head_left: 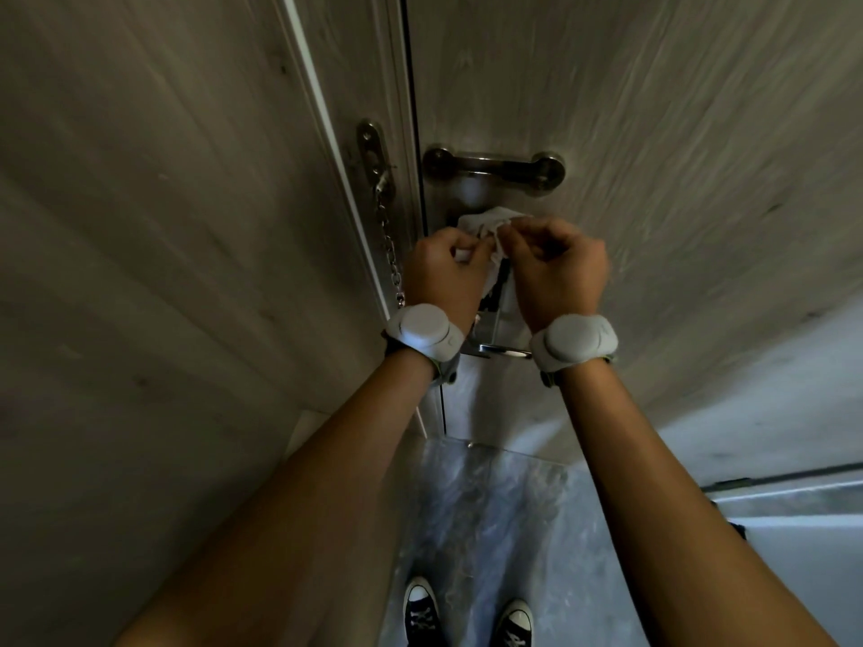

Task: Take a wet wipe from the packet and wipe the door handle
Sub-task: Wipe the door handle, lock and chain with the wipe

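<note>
Dim light, greyish cast. Pale wood-grain door (654,133) fills upper right; matching wood-grain wall panel (140,226) on the left w/ a light trim strip (322,109) along the frame edge. Metal security chain (390,254) hangs from a plate on the frame, next to the door gap. Floor (490,530) is glossy marbled grey-blue, reflecting some light. Far right, lower down: a lighter grey surface w/ a dark horizontal rail (784,478); can't tell what it is.

door chain (390,247) left, door handle (506,351) beneath
</note>
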Available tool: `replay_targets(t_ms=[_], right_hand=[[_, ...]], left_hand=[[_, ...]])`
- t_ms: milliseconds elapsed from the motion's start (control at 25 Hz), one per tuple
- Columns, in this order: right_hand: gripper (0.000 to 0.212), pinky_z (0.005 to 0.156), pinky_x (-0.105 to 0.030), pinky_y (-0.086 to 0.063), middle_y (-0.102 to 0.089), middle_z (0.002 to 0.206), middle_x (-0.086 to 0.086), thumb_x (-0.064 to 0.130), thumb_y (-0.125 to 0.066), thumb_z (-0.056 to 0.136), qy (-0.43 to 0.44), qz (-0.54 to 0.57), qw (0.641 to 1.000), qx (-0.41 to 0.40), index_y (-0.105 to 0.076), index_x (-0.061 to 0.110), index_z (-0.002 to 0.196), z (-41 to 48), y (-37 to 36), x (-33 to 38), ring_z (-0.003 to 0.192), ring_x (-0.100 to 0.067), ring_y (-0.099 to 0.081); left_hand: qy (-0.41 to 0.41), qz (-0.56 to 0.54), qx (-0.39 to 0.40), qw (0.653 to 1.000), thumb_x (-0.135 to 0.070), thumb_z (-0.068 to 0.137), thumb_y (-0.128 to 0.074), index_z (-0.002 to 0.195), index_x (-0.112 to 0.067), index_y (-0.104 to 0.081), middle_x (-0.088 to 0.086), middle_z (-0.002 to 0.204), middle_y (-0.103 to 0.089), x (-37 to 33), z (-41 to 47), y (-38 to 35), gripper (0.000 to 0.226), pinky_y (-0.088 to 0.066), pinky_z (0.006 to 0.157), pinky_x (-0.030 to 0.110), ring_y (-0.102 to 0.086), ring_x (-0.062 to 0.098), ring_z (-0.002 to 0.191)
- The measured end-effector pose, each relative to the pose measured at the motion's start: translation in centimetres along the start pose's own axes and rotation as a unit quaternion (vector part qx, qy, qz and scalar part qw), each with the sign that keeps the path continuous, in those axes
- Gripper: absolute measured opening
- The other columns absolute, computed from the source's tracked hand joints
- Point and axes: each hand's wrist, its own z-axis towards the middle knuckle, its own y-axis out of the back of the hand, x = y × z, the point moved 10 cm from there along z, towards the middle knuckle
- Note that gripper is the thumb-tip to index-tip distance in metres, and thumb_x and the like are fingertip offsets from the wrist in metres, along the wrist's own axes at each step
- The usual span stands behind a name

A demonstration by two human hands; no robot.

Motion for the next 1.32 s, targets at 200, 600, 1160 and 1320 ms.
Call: replay_targets(t_ms=[200, 600, 1160, 1320], right_hand=[[0.013, 0.073, -0.014, -0.054, -0.072, 0.085, 0.01, 0.024, -0.076, 0.085, -0.008, 0.021, 1.0, -0.018, -0.076, 0.015, 0.094, -1.1, 0.3, -0.9, 0.075, -0.002, -0.069], [0.01, 0.056, 0.002, -0.037, -0.063, 0.068, 0.011, 0.025, -0.076, 0.081, -0.097, -0.095, 0.99, 0.034, -0.074, 0.017, 0.086, -4.5, -1.3, -8.7, 0.054, 0.008, -0.053], [0.015, 0.077, -0.037, -0.052, -0.071, 0.094, -0.01, 0.016, -0.061, 0.079, -0.205, -0.19, 0.959, 0.038, -0.05, 0.025, 0.077, -4.4, -4.3, -12.1, 0.095, -0.038, -0.066], [0.012, 0.076, -0.04, -0.054, -0.071, 0.093, -0.014, 0.014, -0.058, 0.078, -0.197, -0.204, 0.957, 0.063, -0.051, 0.023, 0.076, -4.4, -5.3, -11.9, 0.092, -0.041, -0.065]], left_hand=[[-0.015, -0.002, 0.011, 1.0, -0.025, 0.088, -0.07, 0.084, -0.005, -0.069, 0.002, 0.073, -0.069, 0.4, -0.5, -0.3, 0.021, -0.053, 0.061, 0.016, -0.067, 0.011, 0.069], [0.049, 0.038, 0.064, 0.996, -0.021, 0.085, -0.072, 0.077, -0.012, -0.072, -0.004, 0.07, -0.068, 8.0, -3.1, -2.7, 0.012, -0.051, 0.062, 0.015, -0.062, 0.0, 0.062], [0.081, 0.096, 0.067, 0.99, -0.02, 0.081, -0.075, 0.084, -0.01, -0.073, -0.006, 0.082, -0.068, 12.8, -2.1, -2.9, 0.01, -0.031, 0.058, -0.01, -0.054, -0.001, 0.067], [0.099, 0.137, 0.062, 0.984, -0.025, 0.082, -0.072, 0.081, -0.01, -0.074, 0.006, 0.088, -0.076, 13.2, -1.5, -2.6, 0.015, -0.041, 0.068, 0.014, -0.066, 0.016, 0.081]])
